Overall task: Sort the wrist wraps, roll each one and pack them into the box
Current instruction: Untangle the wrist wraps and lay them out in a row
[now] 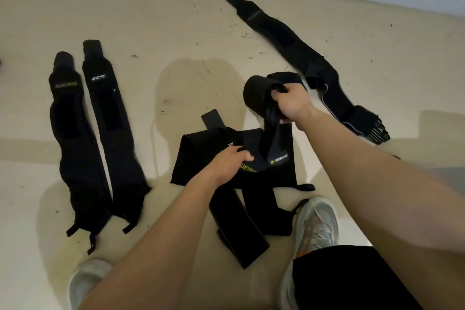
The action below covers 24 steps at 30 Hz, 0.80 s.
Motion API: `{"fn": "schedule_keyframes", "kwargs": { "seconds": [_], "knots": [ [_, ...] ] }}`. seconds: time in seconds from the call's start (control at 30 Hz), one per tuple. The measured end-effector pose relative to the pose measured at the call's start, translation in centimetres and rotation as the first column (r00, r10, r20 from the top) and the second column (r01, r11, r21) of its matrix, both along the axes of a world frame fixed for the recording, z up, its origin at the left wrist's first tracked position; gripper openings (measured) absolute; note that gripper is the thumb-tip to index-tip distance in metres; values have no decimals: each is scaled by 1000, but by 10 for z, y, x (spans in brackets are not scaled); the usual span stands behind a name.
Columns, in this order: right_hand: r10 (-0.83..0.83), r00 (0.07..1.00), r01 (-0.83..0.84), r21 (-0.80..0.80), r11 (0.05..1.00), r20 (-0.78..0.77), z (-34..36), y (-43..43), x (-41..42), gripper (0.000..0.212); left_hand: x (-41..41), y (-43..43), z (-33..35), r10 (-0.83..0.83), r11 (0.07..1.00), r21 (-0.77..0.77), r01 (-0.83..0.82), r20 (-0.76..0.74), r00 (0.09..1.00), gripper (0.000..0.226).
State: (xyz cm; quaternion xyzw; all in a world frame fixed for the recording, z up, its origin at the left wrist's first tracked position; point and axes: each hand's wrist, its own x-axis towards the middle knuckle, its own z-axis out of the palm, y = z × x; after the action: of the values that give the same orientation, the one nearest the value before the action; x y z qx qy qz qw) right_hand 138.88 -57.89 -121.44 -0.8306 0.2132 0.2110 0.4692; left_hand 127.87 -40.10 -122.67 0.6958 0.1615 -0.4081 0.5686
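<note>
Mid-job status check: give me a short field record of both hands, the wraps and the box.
left hand: grips the top wrap of the central pile
right hand: holds the lifted wrap, partly looped
laid flat, left: two wraps, side by side
laid flat, far right: single wrap, alone
box: not in view

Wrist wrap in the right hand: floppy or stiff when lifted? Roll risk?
Likely floppy: the wrist wrap bends over the right hand and its tail droops to the pile. Probably light, since one hand lifts it. Unlikely to roll; the laid-out wraps lie flat.
</note>
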Motion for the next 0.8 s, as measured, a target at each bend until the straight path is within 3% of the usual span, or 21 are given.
{"fn": "schedule_keyframes", "kwargs": {
  "seconds": [0.17, 0.27, 0.33, 0.37, 0.43, 0.5, 0.57, 0.63, 0.67, 0.73, 0.8],
  "knots": [
    [-183, 979, 180, 39, 983, 89, 11, -7, 4, 45, -7, 9, -15, -141, 976, 167, 139, -4, 990, 20],
    [-317, 941, 314, 46, 948, 117, 19, -11, 12, 41, -7, 13, -14, -299, 917, 296, 268, 64, 952, 26],
    [-368, 920, 361, 74, 930, 136, 31, -8, 19, 38, -6, 19, -10, -422, 826, 457, 329, 116, 899, 46],
    [-392, 907, 382, 95, 919, 153, 37, -6, 24, 37, -5, 25, -12, -464, 787, 522, 329, 149, 873, 47],
    [-421, 887, 405, 119, 907, 188, 51, 2, 34, 34, 0, 37, -13, -438, 796, 539, 275, 200, 876, 38],
    [-423, 879, 407, 115, 906, 222, 67, 11, 45, 24, 6, 48, -10, -246, 880, 464, 106, 254, 935, 30],
    [-410, 876, 401, 88, 912, 254, 82, 18, 55, 23, 11, 60, 0, 144, 935, 276, -222, 276, 950, 22],
    [-381, 881, 387, 37, 921, 280, 91, 20, 64, 32, 18, 75, 14, 565, 823, -3, -568, 103, 819, 19],
    [-362, 889, 376, 6, 927, 280, 92, 19, 65, 36, 23, 84, 22, 672, 736, -112, -667, 2, 741, 20],
    [-333, 914, 344, -8, 939, 231, 87, 15, 65, 40, 34, 101, 31, 747, 618, -276, -736, -84, 659, 24],
    [-322, 931, 319, 43, 947, 171, 75, 11, 56, 38, 42, 110, 37, 763, 578, -342, -741, -96, 639, 27]
  ]
}}
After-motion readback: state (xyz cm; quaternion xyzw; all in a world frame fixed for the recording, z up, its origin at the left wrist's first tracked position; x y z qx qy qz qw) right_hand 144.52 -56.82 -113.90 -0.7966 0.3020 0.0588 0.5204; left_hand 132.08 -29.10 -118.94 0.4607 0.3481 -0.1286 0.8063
